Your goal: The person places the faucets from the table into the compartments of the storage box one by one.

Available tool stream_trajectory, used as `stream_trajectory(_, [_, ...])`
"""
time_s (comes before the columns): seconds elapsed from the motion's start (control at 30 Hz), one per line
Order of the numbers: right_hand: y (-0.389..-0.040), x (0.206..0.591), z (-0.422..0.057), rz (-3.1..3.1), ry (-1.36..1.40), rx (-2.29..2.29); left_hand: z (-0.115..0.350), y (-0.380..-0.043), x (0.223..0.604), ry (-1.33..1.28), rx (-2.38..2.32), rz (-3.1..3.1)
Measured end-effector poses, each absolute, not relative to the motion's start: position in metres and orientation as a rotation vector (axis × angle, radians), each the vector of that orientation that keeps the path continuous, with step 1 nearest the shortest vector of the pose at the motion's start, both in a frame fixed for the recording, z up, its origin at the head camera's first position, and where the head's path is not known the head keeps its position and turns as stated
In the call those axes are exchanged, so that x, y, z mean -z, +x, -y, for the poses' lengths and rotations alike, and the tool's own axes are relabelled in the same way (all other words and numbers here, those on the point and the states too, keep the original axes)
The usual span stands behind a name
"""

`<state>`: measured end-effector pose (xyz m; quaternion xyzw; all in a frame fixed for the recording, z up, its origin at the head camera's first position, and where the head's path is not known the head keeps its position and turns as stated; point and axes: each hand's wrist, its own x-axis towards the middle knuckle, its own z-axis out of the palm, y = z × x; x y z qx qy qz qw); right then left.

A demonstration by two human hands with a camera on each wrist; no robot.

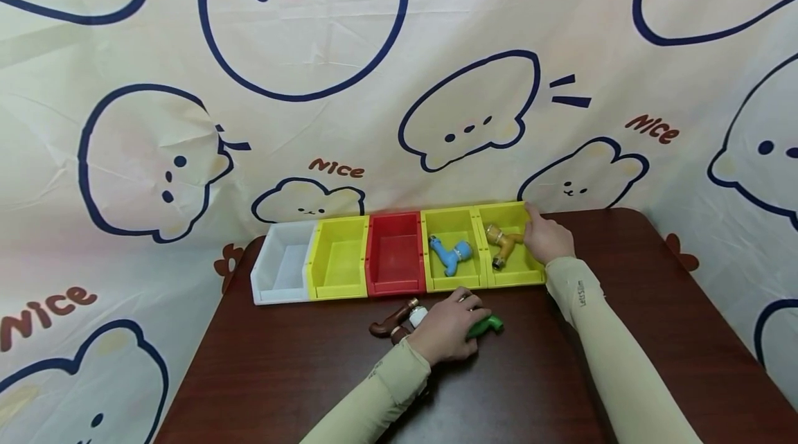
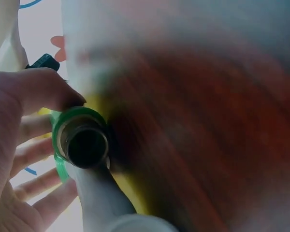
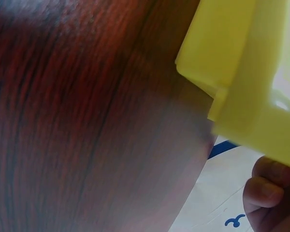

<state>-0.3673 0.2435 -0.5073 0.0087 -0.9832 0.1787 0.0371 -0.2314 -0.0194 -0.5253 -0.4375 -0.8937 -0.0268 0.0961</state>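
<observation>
My left hand (image 1: pixel 450 325) is over the table, holding a green pipe-shaped piece (image 1: pixel 486 325) with a round metal-lined opening. In the left wrist view, its thumb lies against the green rim (image 2: pixel 79 112), with the fingers behind. Beside that hand lie a brown pipe-shaped piece (image 1: pixel 391 320) and a white piece (image 1: pixel 418 316), both partly covered. My right hand (image 1: pixel 548 237) grips the back right side of the end yellow bin (image 1: pixel 516 280). Inside that bin is a mustard-yellow piece (image 1: pixel 506 243). A blue piece (image 1: pixel 450 255) lies in the neighbouring yellow bin (image 1: pixel 455 283).
Left of those bins stand a red bin (image 1: pixel 395 257), another yellow bin (image 1: pixel 339 260) and a white bin (image 1: pixel 285 267), all in one row. They sit at the back of the dark brown table (image 1: pixel 280 368). A printed cloth (image 1: pixel 324 125) hangs behind.
</observation>
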Motion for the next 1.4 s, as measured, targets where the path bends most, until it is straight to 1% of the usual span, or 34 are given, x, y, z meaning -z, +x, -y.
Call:
stream_trajectory(0.4, [-0.367, 0.509, -0.244, 2.997, 0.055, -0.535, 0.02, -0.232, 0.522, -1.319, 0.181, 2.64])
stream_trajectory(0.8, [-0.365, 0.506, -0.242, 3.009, 0.057, -0.501, 0.022, -0.245, 0.526, -1.306, 0.338, 2.715])
stream_trajectory(1.17, [-0.367, 0.508, -0.243, 3.027, 0.07, -0.486, 0.028, -0.247, 0.524, -1.429, 0.399, 2.759])
stream_trajectory(1.4, [-0.368, 0.509, -0.244, 3.018, 0.074, -0.49, 0.022, -0.247, 0.52, -1.475, 0.458, 2.661])
